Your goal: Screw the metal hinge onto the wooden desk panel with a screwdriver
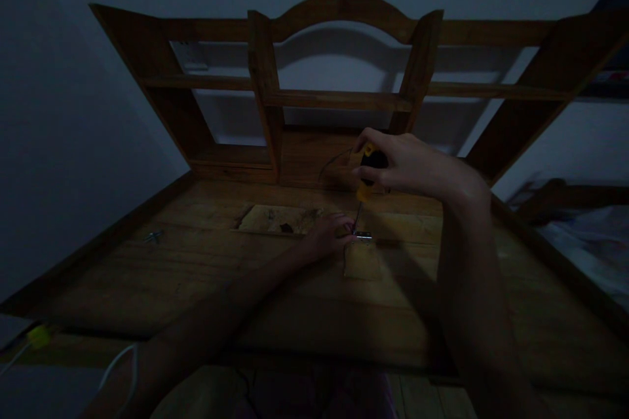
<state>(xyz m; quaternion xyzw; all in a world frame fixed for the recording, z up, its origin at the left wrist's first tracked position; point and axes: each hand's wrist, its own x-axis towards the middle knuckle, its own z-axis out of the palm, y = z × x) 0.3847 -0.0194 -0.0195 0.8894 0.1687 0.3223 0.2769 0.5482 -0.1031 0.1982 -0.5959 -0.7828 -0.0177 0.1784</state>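
My right hand (pixel 393 160) is wrapped around the yellow and black handle of a screwdriver (pixel 364 192), which points down with a slight tilt. Its tip meets a small shiny metal piece, like a hinge (pixel 363 235), lying on the wooden desktop (pixel 295 288). Beside that tip, my left hand (pixel 327 236) has its fingertips pinched together at the metal piece's left end. Whatever is between them is too small and dark to make out. Just below the metal piece shows a lighter wooden square (pixel 362 263).
A wooden shelf unit (pixel 339 100) rises at the back of the desk. Left of my hands is a recess (pixel 265 217) with debris in it. Small metal pieces (pixel 153 236) lie on the left. A yellow object (pixel 39 336) with a white cord is at the front left edge.
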